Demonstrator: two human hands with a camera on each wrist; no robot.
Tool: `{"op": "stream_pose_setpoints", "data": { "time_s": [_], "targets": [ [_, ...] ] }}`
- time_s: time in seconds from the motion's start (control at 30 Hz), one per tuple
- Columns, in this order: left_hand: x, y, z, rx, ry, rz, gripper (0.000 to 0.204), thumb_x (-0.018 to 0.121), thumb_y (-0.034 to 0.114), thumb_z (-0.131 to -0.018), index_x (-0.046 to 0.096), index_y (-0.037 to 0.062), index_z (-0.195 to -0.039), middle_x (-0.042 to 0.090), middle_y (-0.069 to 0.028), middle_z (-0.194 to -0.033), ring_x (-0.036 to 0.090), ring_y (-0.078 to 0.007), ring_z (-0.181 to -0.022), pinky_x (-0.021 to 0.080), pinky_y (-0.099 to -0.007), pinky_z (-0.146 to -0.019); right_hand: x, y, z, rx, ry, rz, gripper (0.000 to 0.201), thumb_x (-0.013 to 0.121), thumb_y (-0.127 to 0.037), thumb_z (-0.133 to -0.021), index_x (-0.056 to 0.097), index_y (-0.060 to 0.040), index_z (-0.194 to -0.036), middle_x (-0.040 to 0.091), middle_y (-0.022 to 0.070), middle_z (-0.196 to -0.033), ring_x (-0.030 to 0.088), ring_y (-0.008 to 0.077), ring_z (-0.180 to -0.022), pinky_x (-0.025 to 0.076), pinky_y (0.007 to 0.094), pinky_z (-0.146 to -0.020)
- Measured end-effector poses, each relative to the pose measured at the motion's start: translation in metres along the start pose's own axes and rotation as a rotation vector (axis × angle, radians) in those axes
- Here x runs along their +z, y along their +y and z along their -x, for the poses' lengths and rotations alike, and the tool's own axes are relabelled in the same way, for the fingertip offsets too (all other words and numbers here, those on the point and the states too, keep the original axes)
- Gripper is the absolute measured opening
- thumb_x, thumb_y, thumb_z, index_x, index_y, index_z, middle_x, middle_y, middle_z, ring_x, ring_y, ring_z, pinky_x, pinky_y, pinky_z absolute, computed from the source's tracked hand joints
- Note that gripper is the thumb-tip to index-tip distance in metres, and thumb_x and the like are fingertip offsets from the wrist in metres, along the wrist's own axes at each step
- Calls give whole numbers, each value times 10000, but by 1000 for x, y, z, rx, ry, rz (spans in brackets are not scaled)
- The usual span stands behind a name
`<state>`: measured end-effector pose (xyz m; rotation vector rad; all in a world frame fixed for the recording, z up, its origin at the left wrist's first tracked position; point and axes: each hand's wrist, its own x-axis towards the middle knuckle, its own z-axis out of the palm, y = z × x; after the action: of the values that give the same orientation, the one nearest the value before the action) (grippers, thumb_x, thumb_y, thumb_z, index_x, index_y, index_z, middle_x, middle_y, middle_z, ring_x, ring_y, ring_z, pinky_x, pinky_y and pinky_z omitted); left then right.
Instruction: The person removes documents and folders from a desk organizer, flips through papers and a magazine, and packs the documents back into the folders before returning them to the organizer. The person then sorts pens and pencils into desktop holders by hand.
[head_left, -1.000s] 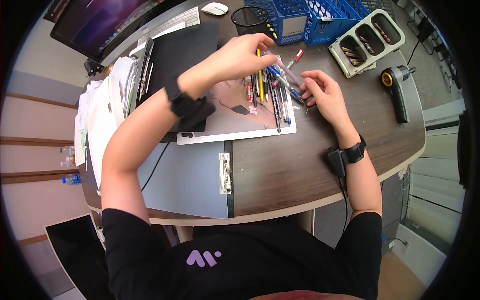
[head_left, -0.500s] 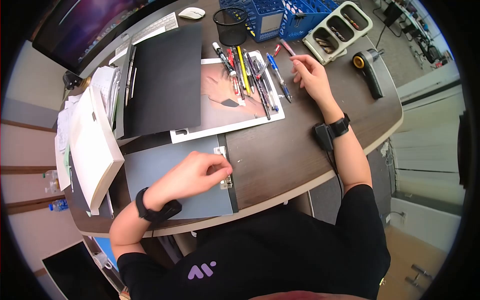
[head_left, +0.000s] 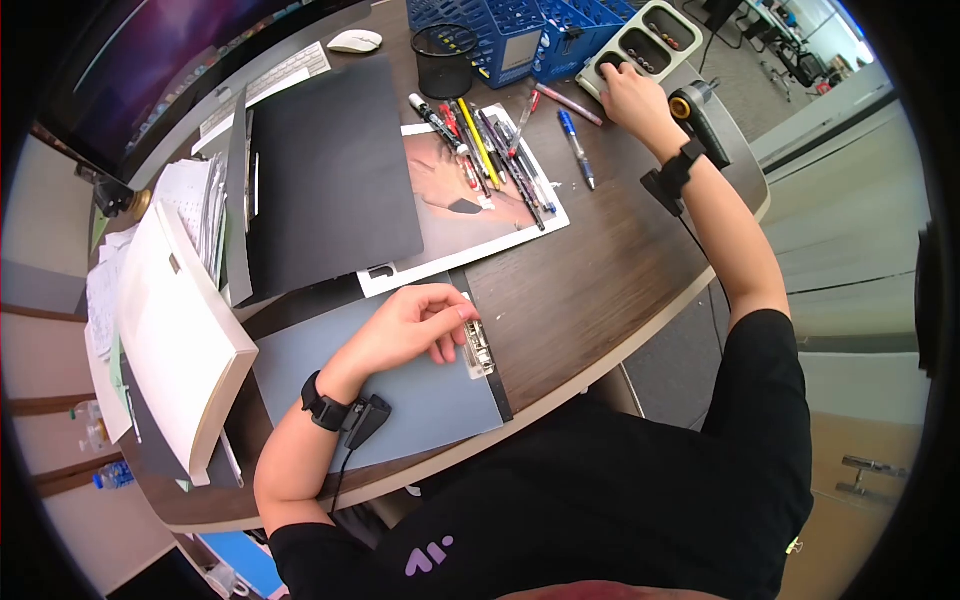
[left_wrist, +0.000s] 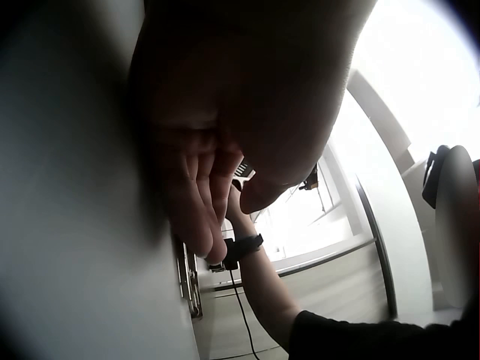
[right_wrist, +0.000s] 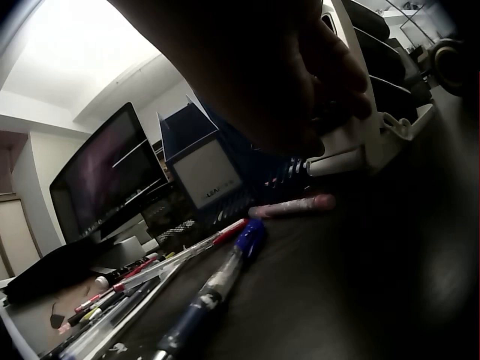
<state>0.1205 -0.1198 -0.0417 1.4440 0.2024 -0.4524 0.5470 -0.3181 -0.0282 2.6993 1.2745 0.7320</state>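
At the tabletop's far right stands a light-coloured tray (head_left: 665, 58) with three oval compartments, small slim pieces lying in them. My right hand (head_left: 640, 103) reaches to its nearest compartment, fingers bent downward over the rim. In the right wrist view the fingers (right_wrist: 341, 71) are dark against the tray, and I cannot tell whether they pinch anything. Left of that hand lie a pink pen (head_left: 570, 105) and a blue pen (head_left: 577, 150). My left hand (head_left: 405, 325) rests with loosely bent fingers over a grey clipboard (head_left: 330, 390), beside its metal clip (head_left: 480, 350), holding nothing.
Several pens and markers (head_left: 490, 150) lie across a printed picture (head_left: 440, 250). A black mesh cup (head_left: 445, 65) and blue baskets (head_left: 510, 45) stand behind. Black folder (head_left: 330, 180), thick white book (head_left: 185, 340) and papers fill the left. A black power tool (head_left: 710, 140) lies beside the right forearm.
My left hand left the pens and came back to the clipboard. My right hand moved from beside the pens to the tray, and the pink pen now lies apart from it on the table.
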Motion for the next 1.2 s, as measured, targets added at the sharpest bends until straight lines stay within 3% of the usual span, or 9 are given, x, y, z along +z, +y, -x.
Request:
{"op": "stream_pose_setpoints", "data": {
  "time_s": [0.27, 0.53, 0.83, 0.9, 0.93, 0.97, 1.03, 1.07, 1.2],
  "targets": [
    [-9, -3, 1, 25, -57, 61, 287, 531, 247, -1072, 664, -2, -1119, 670, -44, -858, 662, -107, -725, 574, -252, -665, 11, -7, -18, 40, -120, 102, 132, 608, -67, -861, 685, 9, -937, 729, 238, -944, 737, 390, -867, 600, 471, -746],
    [-13, -12, -2, 61, -87, 89, 264, 537, 218, -1071, 668, -2, -1136, 675, -39, -865, 672, -102, -729, 579, -248, -664, -4, -4, -18, -69, -165, 132, 135, 584, -20, -860, 701, 43, -880, 718, 266, -909, 724, 426, -874, 599, 493, -755],
    [-13, -11, -1, 59, -82, 89, 259, 528, 207, -1073, 667, -1, -1137, 680, -33, -867, 677, -93, -731, 581, -242, -662, -54, 0, -25, -57, -20, 101, 132, 597, -49, -875, 699, 32, -893, 709, 272, -887, 713, 443, -865, 590, 487, -770],
    [-13, -12, -2, 64, -87, 90, 262, 526, 210, -1075, 666, -1, -1140, 680, -33, -867, 676, -91, -729, 580, -239, -662, -87, -14, -14, -59, 193, -99, 171, 605, -83, -901, 721, 25, -965, 707, 272, -912, 699, 458, -874, 580, 494, -746],
    [-13, -12, -3, 66, -86, 93, 262, 526, 210, -1075, 666, -1, -1140, 680, -33, -867, 676, -91, -729, 580, -239, -662, -99, -20, -7, -67, 281, -161, 226, 646, -136, -941, 736, 4, -1092, 739, 203, -860, 738, 337, -802, 586, 416, -685],
    [-13, -11, -3, 61, -87, 93, 264, 527, 214, -1075, 667, 0, -1139, 681, -32, -868, 675, -90, -729, 581, -240, -662, -109, -31, 0, -71, 281, -161, 226, 646, -136, -941, 736, 4, -1092, 739, 203, -860, 738, 337, -802, 586, 416, -685],
    [-13, -12, -2, 52, -84, 92, 266, 528, 218, -1076, 668, 0, -1138, 682, -32, -869, 675, -90, -729, 581, -240, -662, -121, -49, 11, 269, -29, -822, 278, 698, -165, -953, 731, -10, -1181, 744, 90, -824, 708, 146, -750, 578, 300, -654],
    [-13, -12, -2, 55, -88, 92, 268, 530, 222, -1076, 669, 1, -1137, 683, -31, -870, 676, -90, -729, 581, -241, -662, -108, -51, 19, 239, -64, -1086, 284, 719, -178, -964, 732, -13, -1195, 716, 22, -853, 637, 43, -736, 560, 212, -653],
    [-13, -12, -1, 55, -78, 86, 270, 534, 229, -1076, 672, 4, -1134, 685, -32, -874, 677, -93, -728, 581, -242, -661, -76, -78, 49, 415, -240, -1526, 296, 688, -151, -987, 699, 35, -1217, 719, 62, -952, 664, 88, -759, 584, 217, -688]
  ]
}}
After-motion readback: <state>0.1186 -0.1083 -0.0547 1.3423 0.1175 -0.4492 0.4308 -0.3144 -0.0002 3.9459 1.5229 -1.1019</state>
